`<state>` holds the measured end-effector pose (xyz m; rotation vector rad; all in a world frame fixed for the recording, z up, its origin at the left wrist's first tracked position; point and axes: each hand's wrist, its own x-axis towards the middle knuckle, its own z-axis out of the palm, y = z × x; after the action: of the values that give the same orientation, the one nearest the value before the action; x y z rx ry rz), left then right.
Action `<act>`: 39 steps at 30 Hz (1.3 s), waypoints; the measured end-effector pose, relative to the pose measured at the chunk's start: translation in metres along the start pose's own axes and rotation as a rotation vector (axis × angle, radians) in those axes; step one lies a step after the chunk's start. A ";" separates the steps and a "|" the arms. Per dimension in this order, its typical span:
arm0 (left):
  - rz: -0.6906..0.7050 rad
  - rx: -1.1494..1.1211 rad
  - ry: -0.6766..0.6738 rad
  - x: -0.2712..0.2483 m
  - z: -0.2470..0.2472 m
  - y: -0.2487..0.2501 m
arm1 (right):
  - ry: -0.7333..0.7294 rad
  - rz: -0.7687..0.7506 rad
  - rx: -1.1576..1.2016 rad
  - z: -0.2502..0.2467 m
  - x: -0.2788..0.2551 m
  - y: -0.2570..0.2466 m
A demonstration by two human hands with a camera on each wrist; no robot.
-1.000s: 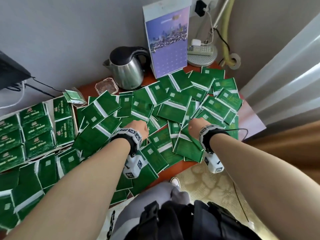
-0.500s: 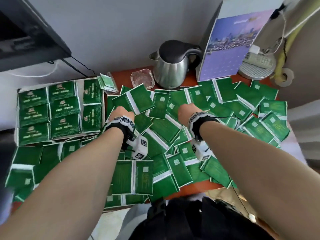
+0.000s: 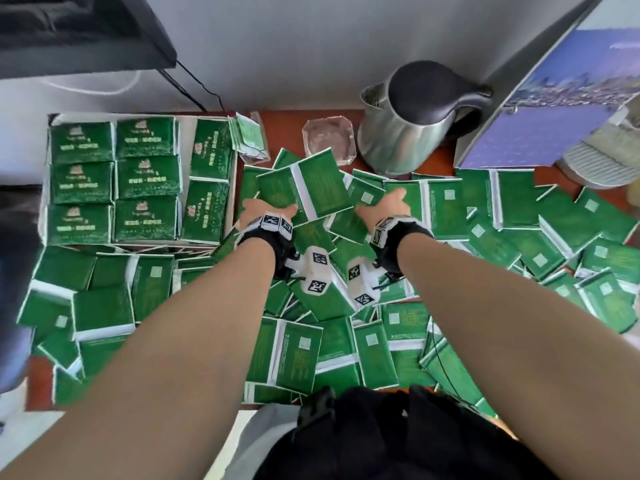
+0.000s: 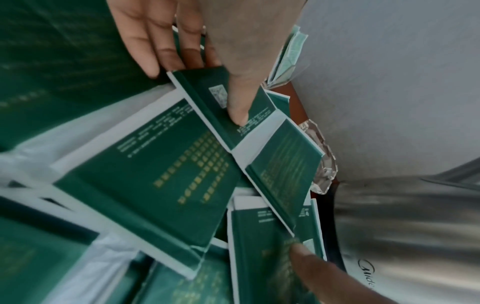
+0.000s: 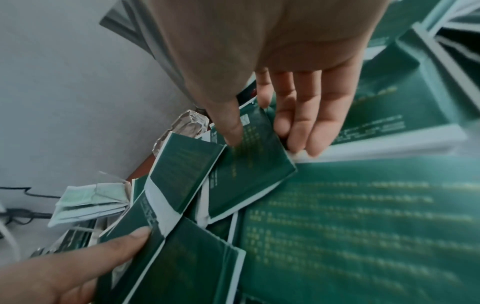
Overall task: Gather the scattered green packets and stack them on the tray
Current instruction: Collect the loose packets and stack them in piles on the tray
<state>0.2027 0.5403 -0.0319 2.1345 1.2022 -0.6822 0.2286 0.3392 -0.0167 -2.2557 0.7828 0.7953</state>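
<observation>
Green packets (image 3: 512, 209) lie scattered over the wooden table. At the back left a white tray (image 3: 44, 188) holds rows of stacked green packets (image 3: 149, 178). Just right of the tray my left hand (image 3: 268, 211) pinches a white-banded packet (image 3: 304, 188), thumb (image 4: 239, 115) on top and fingers (image 4: 155, 51) underneath. My right hand (image 3: 382, 206) sits beside it and pinches a neighbouring packet (image 5: 249, 168), with the thumb (image 5: 232, 127) on its face and the fingers (image 5: 303, 123) at its far edge. The two packets overlap in the right wrist view.
A steel kettle (image 3: 408, 123), a glass ashtray (image 3: 329, 140) and a bundle of pale packets (image 3: 249, 136) stand along the back wall. A purple calendar (image 3: 554, 116) leans at the right. A dark monitor (image 3: 69, 29) overhangs the back left. Bare table edge (image 3: 38, 386) shows front left.
Both hands have moved from the middle of the pile toward the back left, near the tray. Each now pinches a packet. The head view has swung left and closer.
</observation>
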 end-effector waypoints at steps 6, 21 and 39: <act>-0.013 -0.109 -0.078 0.010 -0.002 -0.006 | 0.024 0.066 0.165 0.005 0.007 0.005; 0.104 -0.141 -0.112 -0.010 -0.021 -0.011 | 0.012 -0.023 0.013 -0.031 -0.002 0.019; 0.154 -0.176 -0.180 -0.084 0.021 -0.074 | 0.055 -0.122 -0.287 -0.082 -0.045 0.108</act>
<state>0.0964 0.5079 -0.0075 1.9505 0.9551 -0.6596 0.1523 0.2273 0.0285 -2.5617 0.5777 0.8350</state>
